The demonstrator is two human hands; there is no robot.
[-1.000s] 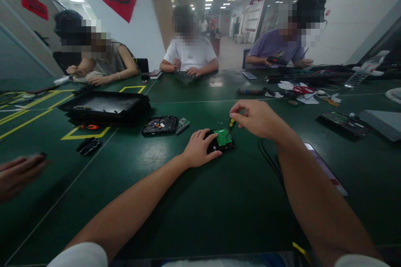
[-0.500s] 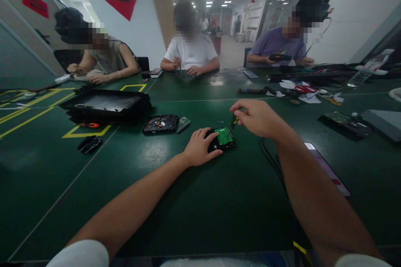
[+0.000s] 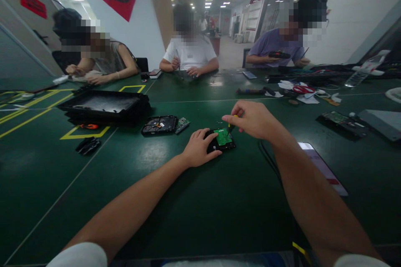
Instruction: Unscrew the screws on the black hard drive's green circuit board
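A black hard drive (image 3: 215, 145) lies flat on the table with its green circuit board (image 3: 222, 136) facing up. My left hand (image 3: 197, 149) grips its left side, fingers over the top and thumb along the near edge. In my right hand (image 3: 253, 121) is a small screwdriver (image 3: 231, 126) with a yellow and black handle, pinched between closed fingers. It tilts, its tip down at the board's right part; whether the tip sits in a screw is too small to tell. Several tiny screws (image 3: 219, 122) lie just beyond the drive.
To the left are an opened drive (image 3: 159, 125), a loose circuit board (image 3: 182, 125) and stacked black trays (image 3: 106, 106). A phone (image 3: 324, 171) lies by my right forearm, near a black cable (image 3: 269, 158). Another drive (image 3: 343, 124) is farther right. Three people sit across the table.
My right hand has moved slightly left, bringing the screwdriver from the drive's far right corner onto the green board. My left hand keeps its hold on the drive.
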